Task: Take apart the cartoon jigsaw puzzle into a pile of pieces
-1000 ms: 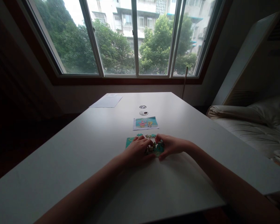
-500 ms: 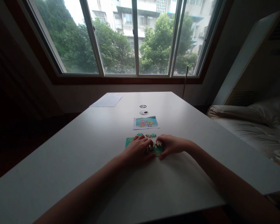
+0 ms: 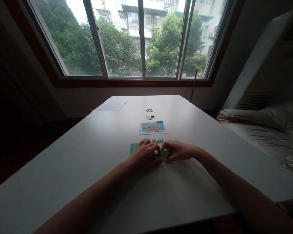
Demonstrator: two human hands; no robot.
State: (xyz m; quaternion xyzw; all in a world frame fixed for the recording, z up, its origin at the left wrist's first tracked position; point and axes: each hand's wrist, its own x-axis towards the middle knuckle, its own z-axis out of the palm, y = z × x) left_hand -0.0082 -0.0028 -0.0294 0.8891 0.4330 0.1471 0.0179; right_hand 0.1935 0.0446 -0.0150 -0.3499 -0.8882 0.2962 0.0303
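On the tabletop (image 3: 92, 162), the jigsaw puzzle (image 3: 133, 148) lies with its long axis left to right, its left end showing past the left hand (image 3: 143, 154), whose bent fingers cover its middle. The right hand (image 3: 179, 150) is nearer the right end, fingers curled over it; whether either grasps anything, I cannot tell.

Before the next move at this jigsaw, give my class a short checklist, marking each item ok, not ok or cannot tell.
1. Left hand at the puzzle: ok, it lies over it.
2. Right hand at the puzzle: ok, curled at its right end.
3. Puzzle fully visible: not ok, the hands cover much of it.
4. Picture sheet uncovered: ok, it lies beyond the puzzle, image showing.
5. Loose pieces in view: ok, some lie between puzzle and sheet.
6. Puzzle joints closed: cannot tell, too small and partly hidden.
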